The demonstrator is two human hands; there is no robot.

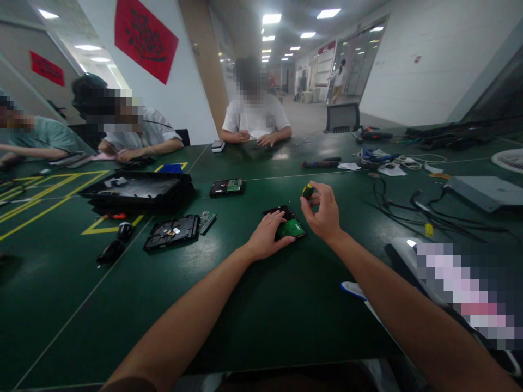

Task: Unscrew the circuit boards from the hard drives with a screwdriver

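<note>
A hard drive [292, 227] with a green circuit board facing up lies on the dark green table. My left hand [269, 234] rests over its left part, fingers stretched out and thumb along the near edge. Just above the drive's right side, my right hand [322, 211] pinches a screwdriver [308, 190] by its yellow and black handle. The shaft and tip cannot be made out. Farther left lies a second hard drive [227, 187] with its board showing. A black drive-like casing [171, 232] sits nearer, beside a small loose circuit board [207, 222].
Black trays [137, 188] are stacked at left, with a black power tool [114, 245] in front. Black cables [412, 212], a grey metal box [488, 191] and a pixelated device [461, 294] occupy the right. Across the table sits a person [257, 114]; two more people are at left.
</note>
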